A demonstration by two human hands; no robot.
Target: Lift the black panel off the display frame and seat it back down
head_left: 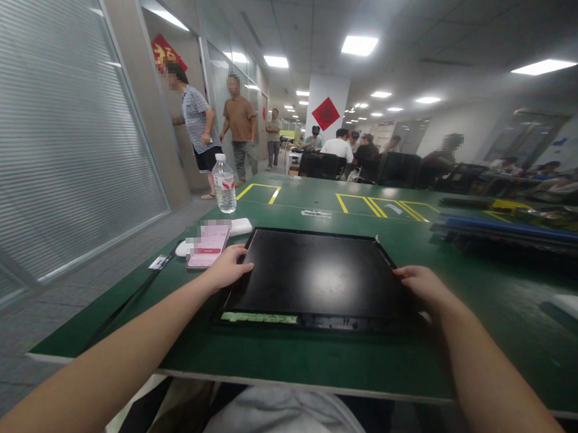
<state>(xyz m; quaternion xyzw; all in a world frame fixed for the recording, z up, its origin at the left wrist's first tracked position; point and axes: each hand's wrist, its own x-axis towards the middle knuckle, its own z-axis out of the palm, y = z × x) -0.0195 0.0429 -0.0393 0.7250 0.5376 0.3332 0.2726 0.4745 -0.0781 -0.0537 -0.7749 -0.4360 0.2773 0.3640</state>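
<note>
- head view: a dark screen panel [314, 275] lies face up on the green table [322, 360], straight in front of the person, between the two hands and close to the near edge of the table.
- a narrow green circuit strip [259, 318] runs along the left part of the panel's near edge; a pale glare sits on the screen's face.
- the left hand [229, 268] holds the panel's left edge, thumb over the border and the other fingers at the side.
- the right hand [423, 289] holds the panel's right edge in a narrow pinch; its underside fingers are hidden, and i cannot tell whether that side is slightly raised.
- just beside the left hand lies a phone [205, 252], partly blurred out, with a white object [241, 227] behind it.
- a clear bottle [225, 190] with a red and white label stands upright farther back.
- a thin black strip [126, 305] lies left of the left forearm.
- yellow tape [275, 195] marks outlines on the far part of the table.
- a stack of dark, flat pieces [498, 241] lies to the right, apart from the right hand.
</note>
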